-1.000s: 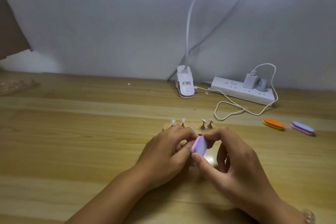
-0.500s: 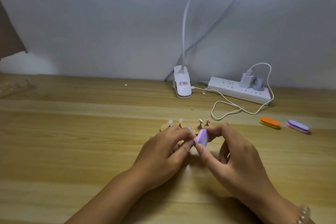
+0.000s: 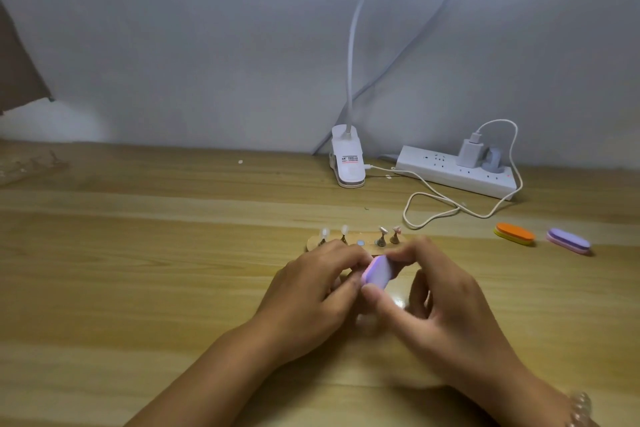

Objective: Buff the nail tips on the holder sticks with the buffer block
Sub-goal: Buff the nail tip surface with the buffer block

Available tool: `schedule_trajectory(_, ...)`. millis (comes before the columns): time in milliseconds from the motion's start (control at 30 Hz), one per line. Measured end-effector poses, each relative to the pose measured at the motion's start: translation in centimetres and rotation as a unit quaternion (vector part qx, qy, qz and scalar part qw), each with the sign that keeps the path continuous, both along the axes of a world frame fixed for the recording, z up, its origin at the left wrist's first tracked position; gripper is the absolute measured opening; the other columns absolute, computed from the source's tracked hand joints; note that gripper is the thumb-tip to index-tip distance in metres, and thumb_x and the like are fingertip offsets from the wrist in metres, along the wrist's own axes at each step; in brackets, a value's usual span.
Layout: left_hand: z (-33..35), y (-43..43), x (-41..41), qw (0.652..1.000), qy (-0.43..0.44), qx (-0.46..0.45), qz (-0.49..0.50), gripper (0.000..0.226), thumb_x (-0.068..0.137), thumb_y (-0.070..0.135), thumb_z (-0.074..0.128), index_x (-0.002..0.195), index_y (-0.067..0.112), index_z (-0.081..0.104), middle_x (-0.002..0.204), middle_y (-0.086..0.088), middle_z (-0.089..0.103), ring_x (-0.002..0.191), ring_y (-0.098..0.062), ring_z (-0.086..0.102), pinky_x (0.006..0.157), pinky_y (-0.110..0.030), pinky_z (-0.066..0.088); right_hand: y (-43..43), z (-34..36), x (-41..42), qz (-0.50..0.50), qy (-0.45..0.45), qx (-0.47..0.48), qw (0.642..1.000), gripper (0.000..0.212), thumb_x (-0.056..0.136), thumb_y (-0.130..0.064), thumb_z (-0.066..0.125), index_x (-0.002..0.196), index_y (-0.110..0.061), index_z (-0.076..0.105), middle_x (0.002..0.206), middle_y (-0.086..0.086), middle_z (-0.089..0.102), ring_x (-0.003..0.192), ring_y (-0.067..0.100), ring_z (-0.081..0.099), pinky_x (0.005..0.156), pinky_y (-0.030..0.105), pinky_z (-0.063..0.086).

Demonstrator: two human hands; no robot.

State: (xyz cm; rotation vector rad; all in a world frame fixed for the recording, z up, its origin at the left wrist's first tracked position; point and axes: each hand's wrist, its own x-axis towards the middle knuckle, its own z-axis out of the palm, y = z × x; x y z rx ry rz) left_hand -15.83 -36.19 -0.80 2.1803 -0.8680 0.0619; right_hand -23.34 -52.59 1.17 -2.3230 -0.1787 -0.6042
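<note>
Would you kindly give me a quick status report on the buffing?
Right hand pinching the purple buffer block. Left hand closed against it, contents hidden. Four holder sticks standing in the base behind. Nothing in the way.

Lilac-pink buffer block (image 3: 377, 273), orange-yellow spare block (image 3: 515, 233)

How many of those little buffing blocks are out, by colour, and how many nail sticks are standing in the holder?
Purple buffer blocks: 2, one in the right hand, one lying on the table
Orange buffer block: 1
Nail sticks standing in the wooden holder: 4
Total: 7
</note>
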Motion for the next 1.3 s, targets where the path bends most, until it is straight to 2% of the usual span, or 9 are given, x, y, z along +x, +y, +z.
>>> schedule_trajectory(100,-0.1,-0.1,0.0,1.000,-0.005,-0.016,0.002,0.017,0.091,0.041,0.047,0.100,0.037,0.060,0.093,0.014,0.058,0.069,-0.004,0.048,0.066,-0.030,0.040,-0.7,-0.2,0.4,-0.036,-0.005,0.023,0.999,0.029,0.078,-0.050,0.071,0.092,-0.030,0.055,0.093,-0.019,0.062,0.051,0.018,0.050,0.054,0.029,0.041)
schedule_trajectory(267,-0.1,0.0,0.1,1.000,-0.007,0.008,-0.007,0.044,0.081,0.047,0.032,0.108,0.035,0.064,0.098,0.014,0.059,0.077,-0.006,0.050,0.067,-0.030,0.041,0.3,0.0,-0.2,0.019,-0.011,-0.021,1.000,0.035,0.074,-0.054,0.065,0.098,-0.029,0.057,0.093,-0.017,0.062,0.050,0.014,0.052,0.049,0.032,0.047)
schedule_trajectory(400,-0.2,-0.1,0.0,1.000,-0.011,-0.019,-0.001,0.015,0.092,0.042,0.048,0.102,0.040,0.058,0.091,0.017,0.056,0.066,-0.003,0.049,0.063,-0.026,0.035,-0.8,-0.2,0.5,-0.042,-0.005,0.031,0.999,0.026,0.078,-0.049,0.068,0.094,-0.030,0.058,0.094,-0.018,0.063,0.054,0.017,0.052,0.056,0.029,0.042)
schedule_trajectory(567,-0.2,0.0,0.1,1.000,-0.011,0.007,-0.006,0.042,0.080,0.048,0.032,0.106,0.036,0.064,0.098,0.015,0.059,0.073,-0.004,0.048,0.064,-0.026,0.034,0.3,-0.3,-0.3,0.014,-0.023,-0.041,0.999,0.033,0.076,-0.051,0.063,0.100,-0.029,0.056,0.093,-0.016,0.059,0.053,0.010,0.052,0.050,0.032,0.048)
schedule_trajectory(733,-0.1,-0.1,0.0,1.000,-0.014,-0.015,0.004,0.014,0.091,0.042,0.049,0.098,0.039,0.060,0.090,0.018,0.056,0.067,-0.005,0.049,0.065,-0.028,0.038,-0.7,-0.5,0.5,-0.059,-0.011,-0.007,0.998,0.028,0.079,-0.053,0.065,0.094,-0.031,0.056,0.092,-0.019,0.061,0.057,0.012,0.053,0.061,0.037,0.050)
schedule_trajectory(900,0.0,0.0,0.0,1.000,-0.010,0.005,0.002,0.039,0.081,0.047,0.035,0.103,0.035,0.064,0.094,0.015,0.057,0.071,-0.001,0.046,0.065,-0.027,0.034,0.2,-0.3,-0.2,-0.008,-0.024,-0.057,0.998,0.032,0.076,-0.055,0.062,0.097,-0.031,0.056,0.092,-0.017,0.059,0.054,0.010,0.052,0.051,0.031,0.047)
schedule_trajectory(1033,-0.1,0.0,-0.1,1.000,-0.008,-0.008,0.007,0.016,0.091,0.042,0.048,0.099,0.038,0.061,0.091,0.017,0.056,0.069,0.000,0.048,0.066,-0.028,0.039,-0.8,-0.5,0.5,-0.059,-0.015,-0.001,0.998,0.028,0.077,-0.053,0.067,0.093,-0.033,0.057,0.093,-0.018,0.061,0.056,0.016,0.053,0.058,0.036,0.049)
schedule_trajectory(1200,0.0,0.0,0.0,1.000,-0.007,0.025,0.013,0.030,0.085,0.036,0.042,0.106,0.036,0.064,0.094,0.015,0.057,0.074,-0.002,0.046,0.067,-0.029,0.040,0.0,-0.5,0.2,-0.001,-0.032,-0.056,0.998,0.033,0.079,-0.053,0.062,0.103,-0.031,0.058,0.097,-0.018,0.058,0.064,0.001,0.052,0.055,0.029,0.050)
schedule_trajectory(1300,-0.1,0.0,-0.1,1.000,-0.010,0.012,0.015,0.022,0.088,0.038,0.046,0.102,0.036,0.062,0.091,0.017,0.056,0.072,0.000,0.047,0.067,-0.028,0.040,-0.4,-0.5,0.4,-0.025,-0.018,-0.020,0.999,0.030,0.079,-0.053,0.067,0.099,-0.031,0.059,0.097,-0.018,0.058,0.064,0.010,0.054,0.059,0.034,0.051)
